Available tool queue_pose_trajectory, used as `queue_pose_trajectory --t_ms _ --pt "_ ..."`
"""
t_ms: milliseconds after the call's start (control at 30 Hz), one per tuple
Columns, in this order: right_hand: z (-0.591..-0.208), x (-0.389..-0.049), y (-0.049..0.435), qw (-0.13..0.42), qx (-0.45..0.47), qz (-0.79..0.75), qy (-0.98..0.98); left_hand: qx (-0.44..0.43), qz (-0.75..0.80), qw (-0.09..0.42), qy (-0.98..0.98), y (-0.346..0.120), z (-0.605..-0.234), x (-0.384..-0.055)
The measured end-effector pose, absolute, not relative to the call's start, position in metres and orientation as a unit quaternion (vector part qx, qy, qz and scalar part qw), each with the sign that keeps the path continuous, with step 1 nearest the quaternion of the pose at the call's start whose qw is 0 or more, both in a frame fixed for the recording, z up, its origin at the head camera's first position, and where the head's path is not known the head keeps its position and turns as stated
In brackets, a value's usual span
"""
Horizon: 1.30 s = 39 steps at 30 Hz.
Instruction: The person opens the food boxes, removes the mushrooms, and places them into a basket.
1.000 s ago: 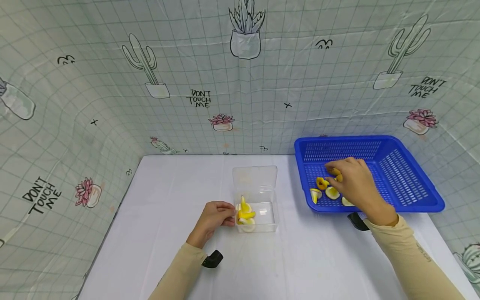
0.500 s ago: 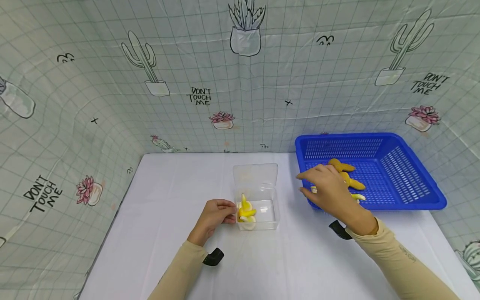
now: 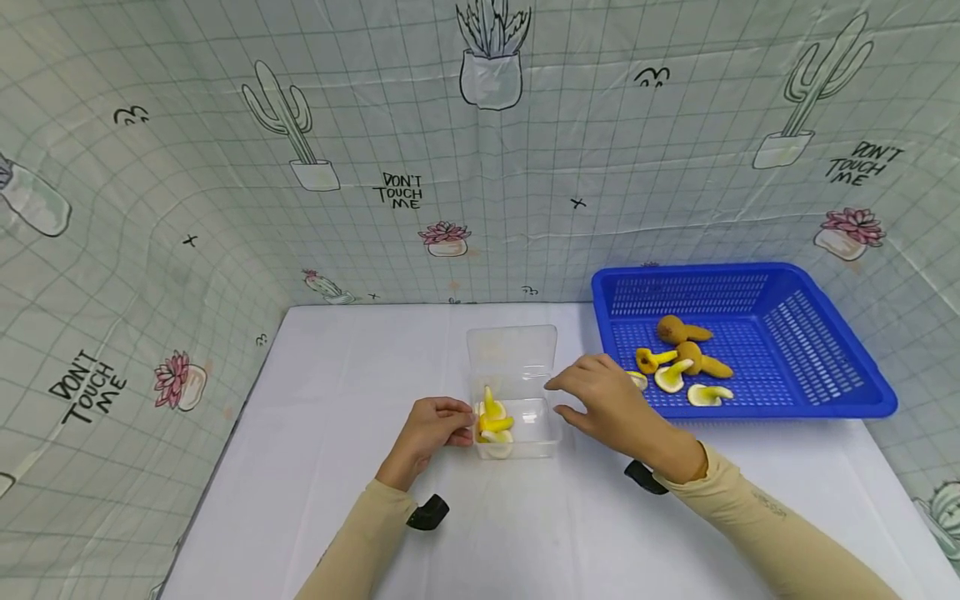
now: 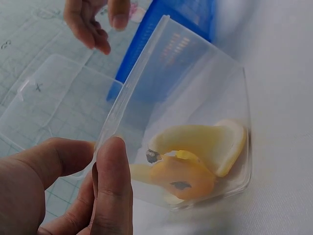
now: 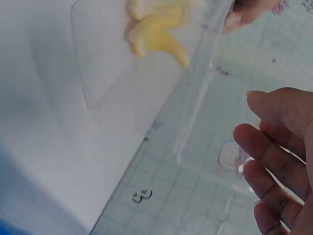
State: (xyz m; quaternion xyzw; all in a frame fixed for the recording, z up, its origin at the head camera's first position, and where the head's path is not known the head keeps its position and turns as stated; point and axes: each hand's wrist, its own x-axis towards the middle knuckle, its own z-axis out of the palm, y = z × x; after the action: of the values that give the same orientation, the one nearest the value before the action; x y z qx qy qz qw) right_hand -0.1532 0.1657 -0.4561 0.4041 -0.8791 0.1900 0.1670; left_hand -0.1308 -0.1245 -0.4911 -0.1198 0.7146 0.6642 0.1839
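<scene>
A clear plastic box [image 3: 532, 451] with its lid [image 3: 512, 350] swung back stands in the middle of the table. Several yellow mushrooms [image 3: 493, 424] lie heaped in its left part. My left hand [image 3: 423, 437] pinches the box's left rim between thumb and fingers; the left wrist view shows the thumb [image 4: 113, 171] pressed along the wall. By the box's right side hovers my right hand [image 3: 611, 408], thumb and fingers apart. Nothing sits between those fingers [image 5: 266, 147] in the right wrist view.
A blue slotted basket [image 3: 817, 408] stands at the back right, with several brown and yellow-white mushrooms [image 3: 697, 360] on its left side. Behind the white table [image 3: 360, 358] hangs a gridded cloth [image 3: 622, 175] printed with cacti.
My right hand has moved left from over the basket to the box's right side, leaving the basket's mushrooms uncovered. The left hand stays on the box rim.
</scene>
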Motion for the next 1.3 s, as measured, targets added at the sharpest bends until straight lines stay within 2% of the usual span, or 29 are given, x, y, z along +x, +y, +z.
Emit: queue_pose_trajectory --t_ms 533,1300 --pt "-0.472 -0.154 0.114 0.108 0.468 0.173 -0.860 -0.105 0.674 0.185 0.708 -0.126 -0.492 -0.130" --pt "-0.479 -0.170 0.083 -0.002 0.512 0.164 -0.843 -0.104 0.677 0.181 0.706 -0.126 -0.492 -0.130"
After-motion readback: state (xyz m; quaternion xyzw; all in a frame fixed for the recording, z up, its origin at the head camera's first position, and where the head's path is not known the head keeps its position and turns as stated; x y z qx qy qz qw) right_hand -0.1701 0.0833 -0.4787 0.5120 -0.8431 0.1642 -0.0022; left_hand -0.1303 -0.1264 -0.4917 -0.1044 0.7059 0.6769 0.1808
